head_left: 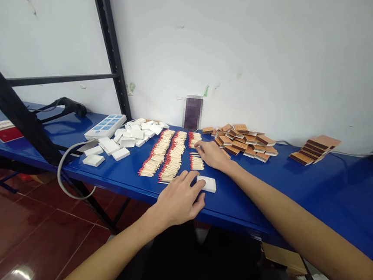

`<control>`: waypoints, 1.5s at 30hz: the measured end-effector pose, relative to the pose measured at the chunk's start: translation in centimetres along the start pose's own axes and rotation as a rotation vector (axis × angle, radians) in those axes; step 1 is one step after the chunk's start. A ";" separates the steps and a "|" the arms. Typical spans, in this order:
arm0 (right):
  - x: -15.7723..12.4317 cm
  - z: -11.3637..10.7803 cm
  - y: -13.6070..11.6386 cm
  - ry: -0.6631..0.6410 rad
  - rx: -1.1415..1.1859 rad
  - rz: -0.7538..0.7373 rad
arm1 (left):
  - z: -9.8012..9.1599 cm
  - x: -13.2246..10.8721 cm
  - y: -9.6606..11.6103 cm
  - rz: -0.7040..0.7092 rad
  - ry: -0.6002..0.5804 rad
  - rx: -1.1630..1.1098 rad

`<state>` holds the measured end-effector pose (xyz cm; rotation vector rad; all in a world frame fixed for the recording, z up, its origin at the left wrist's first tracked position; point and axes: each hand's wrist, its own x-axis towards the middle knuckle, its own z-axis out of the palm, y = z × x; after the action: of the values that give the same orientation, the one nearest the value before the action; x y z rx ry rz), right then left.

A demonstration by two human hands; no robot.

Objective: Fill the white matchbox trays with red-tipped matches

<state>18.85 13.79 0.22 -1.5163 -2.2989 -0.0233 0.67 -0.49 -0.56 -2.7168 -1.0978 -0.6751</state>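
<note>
My left hand is at the table's front edge, fingers loosely bent and apart. Its fingertips reach the left end of a small white matchbox tray, whose inside I cannot make out. Farther back, my right hand bends its fingers down onto a short row of red-tipped matches; its fingertips look closed on some, though they are partly hidden. A smaller group of matches lies just in front of those fingers. Left of it run two long rows of matches, a nearer row and an outer row.
White trays are heaped at the left beside a white and blue box. Brown matchbox sleeves form a pile at the back right, with a sleeve stack farther right. A black rack post and grey cable stand left.
</note>
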 end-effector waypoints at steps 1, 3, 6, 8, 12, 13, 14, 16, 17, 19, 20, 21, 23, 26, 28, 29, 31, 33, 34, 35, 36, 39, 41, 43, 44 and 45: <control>0.0 0.0 0.0 -0.001 -0.001 0.001 | 0.0 0.0 0.0 0.003 0.002 -0.004; 0.0 0.1 0.1 -0.008 -0.014 0.002 | 0.0 0.0 0.0 0.008 0.009 -0.010; 0.0 0.2 0.1 -0.005 -0.024 -0.001 | 0.0 0.0 0.0 0.010 0.013 -0.012; 0.0 0.1 0.1 -0.002 -0.023 -0.002 | 0.0 0.1 0.0 0.009 0.011 -0.008; -0.1 0.0 -0.1 -0.012 -0.019 0.002 | 0.0 0.0 0.0 0.004 -0.003 0.010; -0.1 -0.1 -0.2 -0.014 -0.015 0.008 | 0.0 0.0 0.0 0.004 -0.007 0.013; -0.1 -0.1 -0.2 -0.017 -0.012 0.016 | 0.0 0.0 0.0 0.004 -0.010 0.016; -0.1 -0.2 -0.4 -0.021 -0.006 0.035 | 0.0 0.0 0.0 0.007 -0.014 0.019; -0.1 -0.3 -0.4 -0.022 -0.002 0.043 | 0.0 0.0 0.0 0.009 -0.014 0.019; -0.2 -0.4 -0.5 -0.026 0.007 0.050 | 0.0 0.1 0.0 0.012 -0.011 0.018; -0.2 -0.5 -0.6 -0.028 0.012 0.050 | 0.0 0.1 0.0 0.012 -0.009 0.017; -0.3 -0.5 -0.6 -0.027 0.015 0.049 | -0.1 0.1 0.0 0.012 -0.007 0.016; -0.3 -0.6 -0.6 -0.019 0.013 0.048 | -0.1 0.1 0.0 0.012 -0.006 0.015; -0.3 -0.6 -0.6 -0.018 -0.002 0.046 | -0.1 0.1 0.0 0.014 -0.005 0.010; -0.3 -0.5 -0.6 -0.029 -0.010 0.049 | -0.1 0.1 0.0 0.015 -0.005 0.007; -0.3 -0.5 -0.6 -0.034 -0.012 0.050 | -0.1 0.1 0.0 0.015 -0.006 0.008; -0.2 -0.4 -0.5 -0.035 -0.013 0.051 | -0.1 0.0 0.0 0.011 -0.010 0.012; -0.2 -0.3 -0.5 -0.034 -0.014 0.053 | -0.1 0.0 0.1 0.009 -0.014 0.014; -0.2 -0.3 -0.5 -0.035 -0.015 0.055 | -0.1 0.0 0.0 0.010 -0.015 0.014; -0.3 -0.3 -0.5 -0.037 -0.017 0.058 | -0.1 0.0 0.0 0.011 -0.015 0.013; -0.3 -0.3 -0.5 -0.040 -0.019 0.061 | 0.0 0.0 0.0 0.012 -0.014 0.011; -0.3 -0.5 -0.7 -0.043 -0.015 0.067 | 0.0 0.0 0.0 0.013 -0.010 0.005; -0.4 -0.6 -0.8 -0.041 -0.006 0.070 | -0.1 0.0 0.0 0.013 -0.009 0.002; -0.5 -0.6 -0.9 -0.027 -0.002 0.071 | -0.1 0.1 0.0 0.011 -0.009 0.001; -0.5 -0.6 -0.9 -0.019 -0.004 0.070 | -0.1 0.1 0.0 0.012 -0.009 0.000; -0.5 -0.5 -0.8 -0.012 -0.009 0.068 | -0.1 0.1 0.0 0.012 -0.009 0.000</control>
<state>18.41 12.91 0.68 -1.6022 -2.2573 -0.0059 0.69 -0.43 -0.43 -2.7266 -1.0826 -0.6621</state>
